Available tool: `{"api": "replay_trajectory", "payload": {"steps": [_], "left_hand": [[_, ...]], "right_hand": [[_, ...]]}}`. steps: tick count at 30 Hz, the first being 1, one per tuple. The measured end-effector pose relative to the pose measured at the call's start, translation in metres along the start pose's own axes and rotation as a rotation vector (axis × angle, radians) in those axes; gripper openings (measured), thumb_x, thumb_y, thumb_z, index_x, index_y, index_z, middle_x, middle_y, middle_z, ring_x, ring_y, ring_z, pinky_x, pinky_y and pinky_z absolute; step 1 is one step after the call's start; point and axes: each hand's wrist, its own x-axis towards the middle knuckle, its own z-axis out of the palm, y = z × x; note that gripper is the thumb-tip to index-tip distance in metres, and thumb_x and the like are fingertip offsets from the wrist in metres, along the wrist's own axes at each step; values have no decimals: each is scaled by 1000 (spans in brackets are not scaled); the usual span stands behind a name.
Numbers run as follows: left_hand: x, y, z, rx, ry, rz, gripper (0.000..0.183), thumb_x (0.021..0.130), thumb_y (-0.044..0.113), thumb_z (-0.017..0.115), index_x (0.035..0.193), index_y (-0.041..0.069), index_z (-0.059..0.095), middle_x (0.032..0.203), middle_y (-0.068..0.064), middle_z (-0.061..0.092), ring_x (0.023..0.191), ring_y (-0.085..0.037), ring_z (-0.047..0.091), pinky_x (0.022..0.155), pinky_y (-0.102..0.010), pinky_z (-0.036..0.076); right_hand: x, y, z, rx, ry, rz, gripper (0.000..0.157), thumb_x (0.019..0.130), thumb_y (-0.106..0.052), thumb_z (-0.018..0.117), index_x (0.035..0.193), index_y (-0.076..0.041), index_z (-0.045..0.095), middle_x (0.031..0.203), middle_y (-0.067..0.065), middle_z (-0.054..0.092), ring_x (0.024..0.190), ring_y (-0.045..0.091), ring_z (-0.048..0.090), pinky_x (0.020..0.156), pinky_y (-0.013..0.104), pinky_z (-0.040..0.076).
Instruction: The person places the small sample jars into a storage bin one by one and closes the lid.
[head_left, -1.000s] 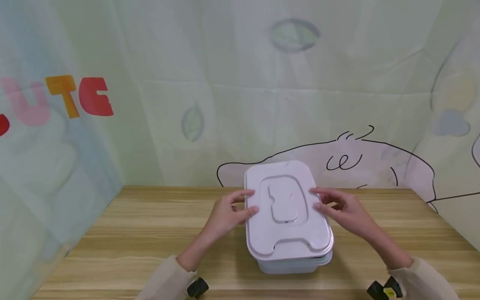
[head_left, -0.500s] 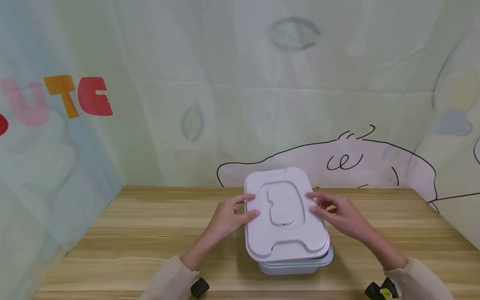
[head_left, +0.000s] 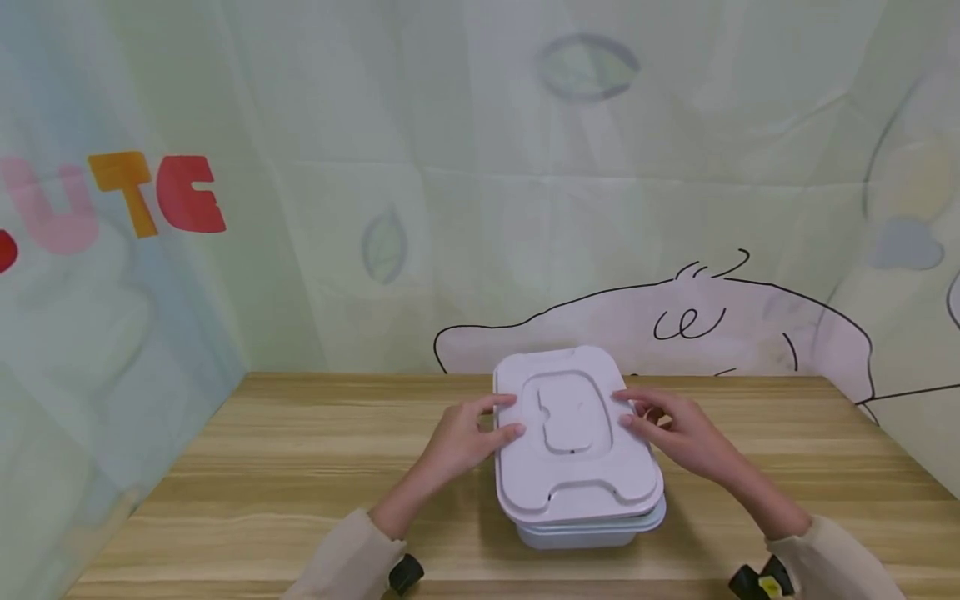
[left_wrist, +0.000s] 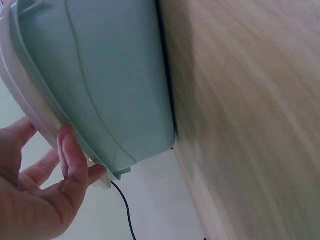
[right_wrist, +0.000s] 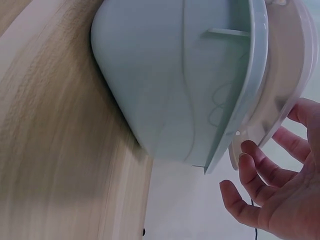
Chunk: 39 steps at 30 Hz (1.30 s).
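Observation:
A white plastic lid with moulded recesses lies slightly askew over a pale blue-green storage box. In the head view my left hand pinches the lid's left edge, thumb on top. Opposite it, my right hand pinches the right edge between thumb and fingers. From the right wrist, a gap shows between the lid and the rim of the box. On the left wrist's side, lid and rim run close together beside my fingers. What the box holds is hidden.
The box stands on a wood-grain table. Behind the table hangs a printed curtain with letters and a cartoon figure. A dark cable hangs beyond the table in the left wrist view.
The lid has come down and nearer to me over the box, both hands moving with it. In the last half second it has also shifted slightly right. The box has stayed put.

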Motion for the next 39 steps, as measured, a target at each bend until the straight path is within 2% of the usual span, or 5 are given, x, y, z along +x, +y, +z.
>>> {"api": "replay_trajectory", "payload": {"steps": [4,11,21,34,39], "left_hand": [[0,3,1,31,-13,-14,44,82,29,67,120,9,59,76,-8,59,44,-8,38,43,-22,39],[0,8,4,120,-7,-18,43,82,31,66,119,10,60,118,-14,59,85,-24,55,75,-36,45],[-1,11,7,154,-11,-17,45,82,31,66,120,8,59,105,-12,62,62,-16,46,60,-30,41],[-4,13,11,199,4,-2,43,84,30,64,120,7,59,122,-13,57,112,-28,53,95,-45,40],[-4,14,12,225,-1,-18,43,84,31,64,120,9,59,123,-13,56,100,-24,56,89,-42,44]], "right_hand": [[-1,3,0,-5,-4,14,33,88,-15,59,118,-3,58,85,5,58,72,12,53,56,23,46],[-4,7,1,0,-7,11,32,88,-15,59,118,-3,58,84,5,58,71,11,54,56,23,47],[-4,12,4,-21,-5,14,31,89,-16,59,117,-4,59,82,4,55,70,11,53,56,23,46],[-5,19,9,-3,-46,50,34,90,-19,57,121,-6,56,83,3,55,72,13,52,58,23,45],[-6,20,10,-9,-40,44,33,90,-19,57,120,-6,56,83,3,56,73,13,52,58,23,45]]}}
